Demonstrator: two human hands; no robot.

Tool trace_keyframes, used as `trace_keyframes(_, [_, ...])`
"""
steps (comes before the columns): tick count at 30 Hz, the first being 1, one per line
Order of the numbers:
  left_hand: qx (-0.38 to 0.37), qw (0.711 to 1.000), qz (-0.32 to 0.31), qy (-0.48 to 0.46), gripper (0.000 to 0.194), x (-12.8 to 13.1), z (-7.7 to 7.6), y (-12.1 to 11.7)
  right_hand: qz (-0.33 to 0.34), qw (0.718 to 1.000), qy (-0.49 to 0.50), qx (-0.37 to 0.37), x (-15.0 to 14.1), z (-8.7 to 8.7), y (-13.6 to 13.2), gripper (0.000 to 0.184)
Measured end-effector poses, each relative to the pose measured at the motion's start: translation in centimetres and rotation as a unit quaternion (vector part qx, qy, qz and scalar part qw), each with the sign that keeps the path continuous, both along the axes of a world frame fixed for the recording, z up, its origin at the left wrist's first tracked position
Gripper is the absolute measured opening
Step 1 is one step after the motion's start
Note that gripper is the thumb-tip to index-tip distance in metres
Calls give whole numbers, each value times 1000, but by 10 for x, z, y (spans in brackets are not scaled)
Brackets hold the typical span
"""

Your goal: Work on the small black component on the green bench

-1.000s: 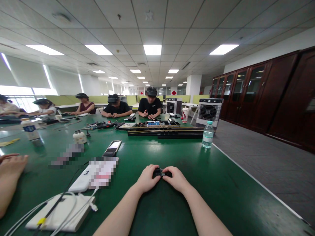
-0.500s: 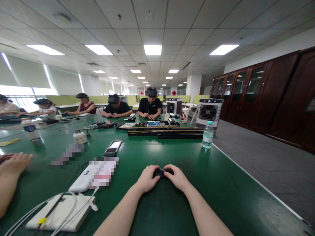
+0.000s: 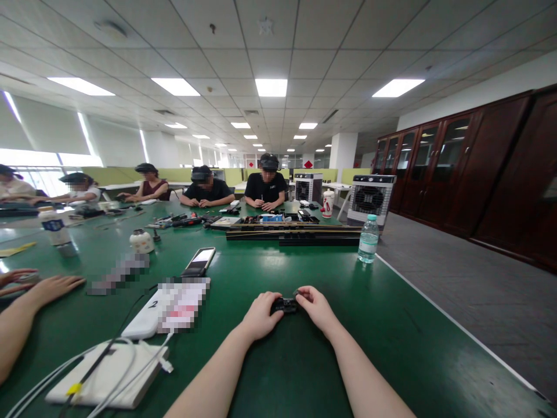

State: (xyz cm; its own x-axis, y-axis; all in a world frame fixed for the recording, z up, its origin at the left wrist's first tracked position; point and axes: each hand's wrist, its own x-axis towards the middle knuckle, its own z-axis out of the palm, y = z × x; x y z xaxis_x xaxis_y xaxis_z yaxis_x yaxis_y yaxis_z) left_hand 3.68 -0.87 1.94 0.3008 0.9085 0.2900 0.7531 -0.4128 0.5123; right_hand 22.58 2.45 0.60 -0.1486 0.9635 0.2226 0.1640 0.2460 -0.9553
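Observation:
A small black object [image 3: 286, 305], perhaps a plastic case or device with a ridged upper side, lies low over the green table in front of me. My left hand [image 3: 262, 313] is closed on its left end, thumb at the near side and fingers at the far side. At the right end is my right hand [image 3: 314, 306], its thumb and fingertips pinched together slightly above the object. A dark bit shows at those fingertips, too small to name. The exact kind of the black object cannot be told.
A water bottle [image 3: 368, 239] stands at right near the table edge. To the left lie a phone [image 3: 201, 260], a white power bank [image 3: 145, 313] and a white box [image 3: 104, 374] with cables. Another person's hand [image 3: 54, 288] rests at far left. Black rails [image 3: 319, 239] lie ahead.
My right hand has lifted slightly off the black object's right end, baring more of it. My left hand stays in place. The neighbour's hand at far left has moved right.

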Motion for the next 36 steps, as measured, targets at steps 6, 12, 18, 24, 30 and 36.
trace_keyframes(6, [4,1000,-2,3,37,0,-2,0,-30,997,57,-31,0,1,2,36])
trace_keyframes(12, [3,1000,-4,4,37,-1,-1,0,-34,995,77,-49,0,1,4,42])
trace_keyframes(18, [1,1000,-3,2,37,-1,-1,-1,-28,995,79,-49,1,4,2,39])
trace_keyframes(24, [-3,1000,0,1,37,-1,-1,0,-31,996,75,-47,1,3,2,39])
trace_keyframes(30, [-3,1000,-2,1,38,-1,-1,0,-37,995,83,-51,1,5,1,40])
trace_keyframes(36, [-4,1000,-3,-4,37,0,1,-1,-46,994,92,-48,1,6,1,40])
